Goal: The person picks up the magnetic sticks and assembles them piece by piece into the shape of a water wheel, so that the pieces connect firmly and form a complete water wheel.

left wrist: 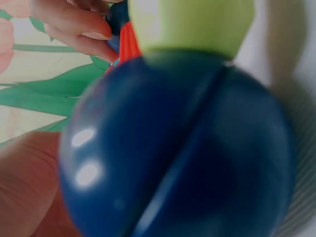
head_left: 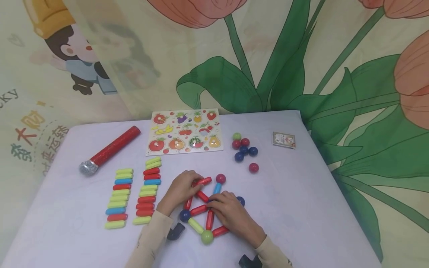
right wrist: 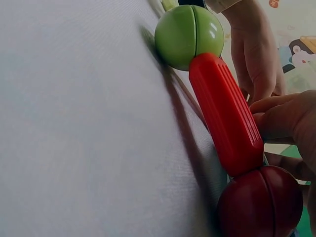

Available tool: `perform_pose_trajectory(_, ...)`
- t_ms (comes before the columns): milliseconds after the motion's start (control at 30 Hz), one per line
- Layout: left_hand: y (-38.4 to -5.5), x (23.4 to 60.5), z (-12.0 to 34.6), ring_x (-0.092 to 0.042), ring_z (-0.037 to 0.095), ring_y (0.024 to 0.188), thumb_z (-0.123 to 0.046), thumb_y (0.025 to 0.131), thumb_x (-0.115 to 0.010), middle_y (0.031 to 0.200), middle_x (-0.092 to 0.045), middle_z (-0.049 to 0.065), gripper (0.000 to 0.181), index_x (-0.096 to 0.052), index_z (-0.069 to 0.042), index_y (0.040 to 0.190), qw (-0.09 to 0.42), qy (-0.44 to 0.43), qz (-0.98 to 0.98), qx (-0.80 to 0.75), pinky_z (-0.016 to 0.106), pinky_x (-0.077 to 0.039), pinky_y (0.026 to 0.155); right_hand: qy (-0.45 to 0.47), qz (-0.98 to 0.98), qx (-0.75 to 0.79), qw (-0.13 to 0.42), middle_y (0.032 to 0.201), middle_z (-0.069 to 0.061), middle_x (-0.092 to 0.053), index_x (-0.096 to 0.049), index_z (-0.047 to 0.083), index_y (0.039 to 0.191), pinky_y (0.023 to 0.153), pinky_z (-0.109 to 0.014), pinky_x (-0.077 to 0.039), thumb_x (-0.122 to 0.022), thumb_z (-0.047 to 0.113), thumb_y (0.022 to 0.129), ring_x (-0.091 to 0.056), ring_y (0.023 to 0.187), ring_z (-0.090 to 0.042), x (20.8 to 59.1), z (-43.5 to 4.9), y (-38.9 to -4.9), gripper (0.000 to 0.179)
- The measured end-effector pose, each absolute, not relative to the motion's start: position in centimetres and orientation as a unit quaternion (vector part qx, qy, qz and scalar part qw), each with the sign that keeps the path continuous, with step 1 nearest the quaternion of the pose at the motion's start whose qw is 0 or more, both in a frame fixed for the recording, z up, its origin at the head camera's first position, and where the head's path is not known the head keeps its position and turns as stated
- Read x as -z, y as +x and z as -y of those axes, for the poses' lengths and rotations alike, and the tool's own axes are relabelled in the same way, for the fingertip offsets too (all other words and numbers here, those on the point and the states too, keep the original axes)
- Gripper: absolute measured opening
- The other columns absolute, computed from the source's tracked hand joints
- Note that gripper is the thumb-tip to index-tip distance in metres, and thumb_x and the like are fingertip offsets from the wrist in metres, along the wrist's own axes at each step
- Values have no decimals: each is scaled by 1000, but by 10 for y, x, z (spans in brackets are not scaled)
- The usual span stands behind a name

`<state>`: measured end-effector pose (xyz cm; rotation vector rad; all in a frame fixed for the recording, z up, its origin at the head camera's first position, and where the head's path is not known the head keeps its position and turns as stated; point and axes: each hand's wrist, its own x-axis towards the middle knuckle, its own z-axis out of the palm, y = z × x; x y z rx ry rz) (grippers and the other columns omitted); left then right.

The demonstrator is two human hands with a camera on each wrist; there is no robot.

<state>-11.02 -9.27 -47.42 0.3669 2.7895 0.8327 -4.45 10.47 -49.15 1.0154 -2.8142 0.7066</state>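
A flat frame of magnetic rods and balls lies on the table in front of me. My left hand (head_left: 182, 188) pinches a red rod (head_left: 203, 181) at its upper left corner; the fingers hide the joint there. My right hand (head_left: 234, 216) has its fingertips on the dark blue centre ball (left wrist: 117, 19), which they mostly cover in the head view. Around the frame are a blue ball (head_left: 185, 216), a green ball (head_left: 207, 237) and a crimson ball (head_left: 221, 179) on a light blue rod (head_left: 217, 188). In the right wrist view, a red rod (right wrist: 224, 113) joins the green ball to a dark red ball (right wrist: 261, 202).
Two columns of loose coloured rods (head_left: 117, 198) lie at left. Behind them are a red toy microphone (head_left: 114, 147) and a fruit puzzle board (head_left: 184, 132). Several loose balls (head_left: 244, 150) and a small card box (head_left: 283, 140) sit at back right.
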Motion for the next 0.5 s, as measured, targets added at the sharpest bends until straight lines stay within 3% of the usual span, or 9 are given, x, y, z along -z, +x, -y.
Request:
perform_pose_trajectory(133, -111, 473, 94, -58, 15, 93, -23, 82, -76, 98, -64, -1, 33, -70, -12, 113, 121, 130, -940, -292, 36, -53, 86, 303, 922, -239, 39, 119, 5, -63, -68, 21, 116, 88, -29, -49, -74, 22, 85, -55, 103, -11, 490, -106, -46, 32)
perform_pose_trajectory(300, -111, 474, 96, -58, 15, 92, -25, 82, -76, 98, -64, -2, 35, -69, -12, 114, 126, 130, -934, -307, 36, -53, 85, 171, 948, -262, 63, 131, -6, -54, -56, 15, 132, 96, -39, -49, -72, 23, 86, -53, 118, -22, 482, -110, -59, 49)
perform_pose_trajectory(400, -110, 475, 97, -57, 14, 90, -25, 81, -77, 97, -64, -2, 37, -69, -11, 115, 125, 126, -933, -312, 35, -54, 83, 120, 956, -268, 22, 135, -8, -53, -50, 12, 138, 100, -42, -46, -69, 24, 88, -51, 123, -25, 479, -110, -68, 55)
perform_pose_trajectory(500, -110, 476, 96, -56, 14, 89, -25, 82, -76, 96, -63, -2, 37, -69, -11, 115, 123, 127, -933, -315, 34, -54, 83, 124, 953, -273, -30, 139, -7, -50, -46, 12, 141, 103, -41, -43, -66, 27, 90, -48, 129, -25, 481, -107, -73, 57)
